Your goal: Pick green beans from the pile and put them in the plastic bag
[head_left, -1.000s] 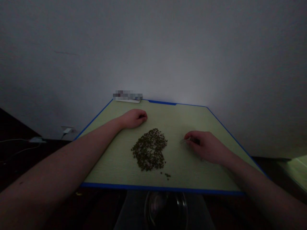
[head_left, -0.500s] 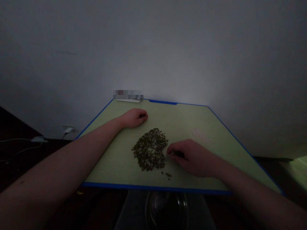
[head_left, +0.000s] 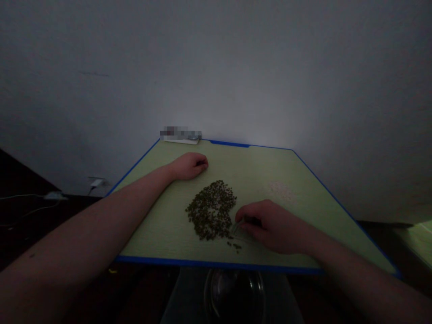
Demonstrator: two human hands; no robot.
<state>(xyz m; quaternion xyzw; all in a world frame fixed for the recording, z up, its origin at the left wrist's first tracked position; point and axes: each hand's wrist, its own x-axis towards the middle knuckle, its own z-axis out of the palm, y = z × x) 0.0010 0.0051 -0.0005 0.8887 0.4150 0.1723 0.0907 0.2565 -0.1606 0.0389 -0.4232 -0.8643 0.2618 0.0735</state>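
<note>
My right hand [head_left: 265, 225] pinches a pair of thin tweezers [head_left: 237, 226], whose tips point down at the lower right edge of a pile of small dark green and brown grains [head_left: 211, 211]. A few stray grains [head_left: 236, 246] lie just below the tips. Whether the tips hold a grain is too small to tell. My left hand [head_left: 191, 166] rests on the table above and left of the pile, fingers loosely curled in with nothing visible in them. Beyond my right hand is a thin scatter of pale, whitish bits [head_left: 281, 191].
The light table [head_left: 236, 166] has blue edging and stands against a grey wall. A white object [head_left: 182, 140], partly blurred out, sits at its far left corner. Below the near edge, a round glossy container [head_left: 234, 294] is on my lap. Cables and a plug [head_left: 96, 182] are at left.
My right hand has shifted slightly down and nearer, bringing the tweezers' tips to the pile's lower right edge beside the stray grains. My left hand stays put.
</note>
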